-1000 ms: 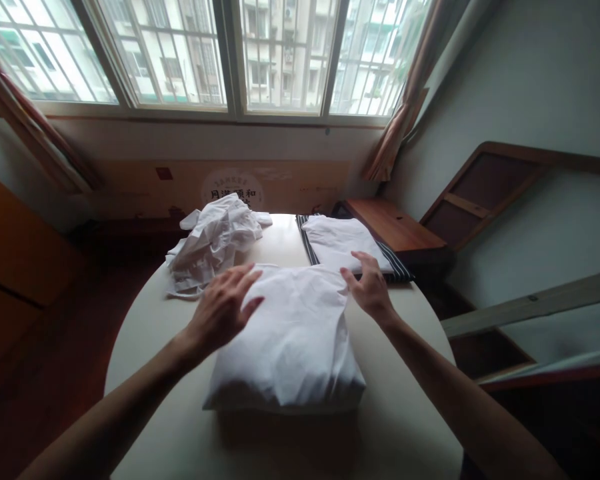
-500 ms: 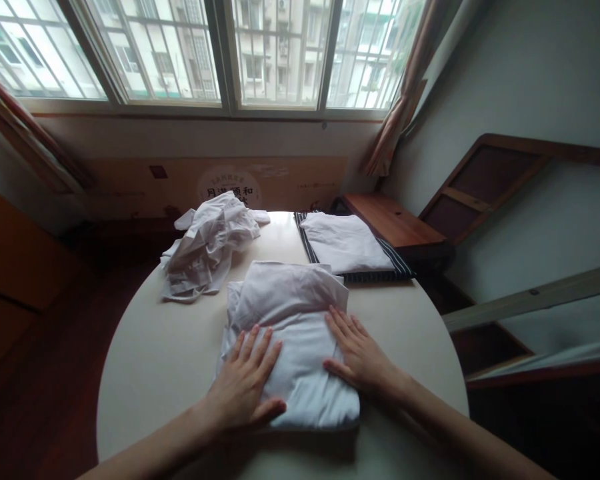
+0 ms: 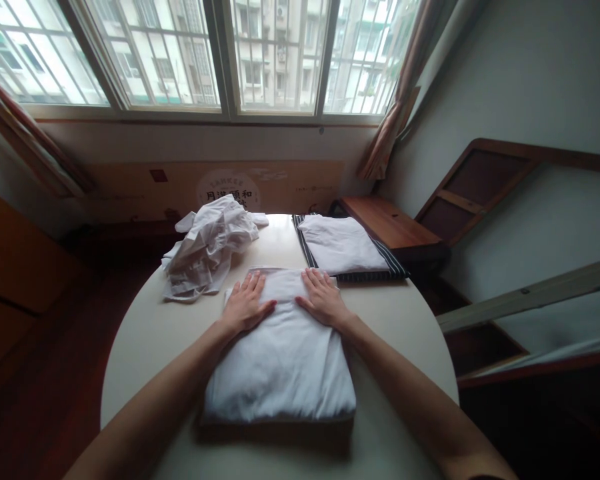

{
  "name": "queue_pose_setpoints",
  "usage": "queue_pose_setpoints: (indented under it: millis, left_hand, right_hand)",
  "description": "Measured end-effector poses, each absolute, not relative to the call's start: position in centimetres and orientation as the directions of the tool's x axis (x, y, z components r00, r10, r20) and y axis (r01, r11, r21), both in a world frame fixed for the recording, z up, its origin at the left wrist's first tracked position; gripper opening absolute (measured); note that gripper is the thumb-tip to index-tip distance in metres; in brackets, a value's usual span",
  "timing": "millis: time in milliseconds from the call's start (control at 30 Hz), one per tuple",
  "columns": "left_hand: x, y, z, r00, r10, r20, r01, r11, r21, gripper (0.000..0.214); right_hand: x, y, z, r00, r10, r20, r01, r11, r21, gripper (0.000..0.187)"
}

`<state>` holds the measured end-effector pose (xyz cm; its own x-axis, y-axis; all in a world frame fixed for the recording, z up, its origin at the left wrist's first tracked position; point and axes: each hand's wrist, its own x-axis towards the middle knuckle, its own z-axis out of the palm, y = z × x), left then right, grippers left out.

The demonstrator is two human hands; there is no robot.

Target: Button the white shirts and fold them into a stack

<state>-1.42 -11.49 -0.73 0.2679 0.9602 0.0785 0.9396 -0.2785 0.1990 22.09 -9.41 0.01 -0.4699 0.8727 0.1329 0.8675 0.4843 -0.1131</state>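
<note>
A folded white garment (image 3: 283,373) lies on the round white table (image 3: 145,360) right in front of me; its exact kind does not show. My left hand (image 3: 247,303) rests flat on its far left part, fingers stretched out. On the far right part my right hand (image 3: 323,297) also lies flat, fingers extended. Both palms press on the cloth without gripping it. The fabric under the hands is hidden.
A crumpled white garment (image 3: 207,250) sits at the table's far left. At the far right, a folded white cloth (image 3: 343,243) lies on a dark striped one (image 3: 397,263). Beyond stand a wooden bench (image 3: 390,223) and a barred window (image 3: 275,60).
Both hands have slid away from me over the garment, from its middle to its far end. The cloth's far part now looks flatter and smoother.
</note>
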Motion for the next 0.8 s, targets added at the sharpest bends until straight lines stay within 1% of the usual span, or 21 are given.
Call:
queue_pose_setpoints:
  millis: [100,167,233,300,367,400,433,467,533,567,600,633,667,700,733,767,800]
  left_hand:
    - [-2.6,-11.9,-1.0,0.238,0.967,0.087,0.949,-0.251,0.19,0.077]
    - [-2.9,-12.9,-0.3,0.222,0.965,0.138,0.956,-0.243,0.163,0.075]
    - [-3.1,-14.7,0.5,0.234,0.948,0.213,0.955,-0.266,0.133,0.073]
    - [-3.4,-17.4,0.9,0.326,0.911,0.252,0.925,-0.362,0.112,0.074]
    - [-3.9,-20.6,0.6,0.486,0.846,0.218,0.85,-0.516,0.107,0.078]
    - [-4.2,-22.1,0.2,0.555,0.808,0.197,0.808,-0.58,0.101,0.081]
    - [-4.6,-23.6,-0.3,0.612,0.771,0.177,0.769,-0.632,0.096,0.083]
    - [-4.9,-24.8,-0.8,0.632,0.757,0.164,0.754,-0.65,0.094,0.084]
    - [-5.5,-26.4,-1.7,0.63,0.763,0.147,0.753,-0.646,0.127,0.083]
    - [-5.7,-26.9,-1.9,0.596,0.789,0.151,0.768,-0.615,0.179,0.08]
    - [-5.8,-27.0,-2.0,0.532,0.83,0.168,0.787,-0.558,0.263,0.077]
    - [-5.8,-26.9,-2.0,0.427,0.884,0.192,0.797,-0.468,0.381,0.075]
    - [-5.8,-26.5,-1.7,0.277,0.94,0.199,0.778,-0.341,0.527,0.073]
    - [-5.7,-26.0,-1.3,0.098,0.981,0.166,0.705,-0.186,0.684,0.071]
    - [-5.6,-25.4,-0.8,-0.076,0.994,0.083,0.572,-0.025,0.82,0.071]
    - [-5.4,-24.8,-0.1,-0.208,0.977,-0.036,0.4,0.119,0.909,0.07]
    - [-5.4,-24.1,0.6,-0.278,0.946,-0.168,0.225,0.234,0.946,0.069]
  right_hand:
    - [23.2,-10.3,-0.1,-0.438,0.892,0.114,0.882,0.451,-0.139,0.072]
    - [23.7,-12.3,0.8,-0.41,0.904,0.12,0.889,0.425,-0.169,0.073]
    - [24.2,-15.4,1.9,-0.435,0.888,0.147,0.867,0.457,-0.2,0.076]
    - [24.8,-18.8,2.5,-0.577,0.802,0.152,0.769,0.597,-0.227,0.078]
    - [25.5,-22.0,2.3,-0.721,0.687,0.094,0.646,0.715,-0.267,0.076]
    - [26.0,-23.3,1.8,-0.752,0.656,0.067,0.615,0.734,-0.288,0.075]
    - [26.4,-24.4,1.3,-0.761,0.648,0.044,0.606,0.732,-0.311,0.074]
    - [26.8,-25.2,0.7,-0.75,0.661,0.031,0.614,0.713,-0.339,0.072]
    - [27.4,-26.2,-0.2,-0.685,0.729,0.022,0.652,0.626,-0.428,0.068]
    - [27.6,-26.3,-0.5,-0.62,0.784,0.033,0.669,0.55,-0.5,0.067]
    - [27.6,-26.2,-0.6,-0.526,0.849,0.054,0.668,0.451,-0.591,0.066]
    - [27.6,-25.9,-0.6,-0.404,0.912,0.065,0.637,0.331,-0.696,0.066]
    - [27.4,-25.5,-0.4,-0.27,0.962,0.051,0.567,0.202,-0.798,0.066]
    - [27.2,-24.9,0.0,-0.146,0.989,0.009,0.467,0.077,-0.881,0.065]
    - [26.9,-24.1,0.6,-0.054,0.997,-0.057,0.355,-0.035,-0.934,0.064]
    - [26.5,-23.3,1.3,-0.009,0.991,-0.137,0.248,-0.131,-0.96,0.061]
    - [26.2,-22.5,2.0,-0.006,0.975,-0.223,0.16,-0.219,-0.962,0.057]
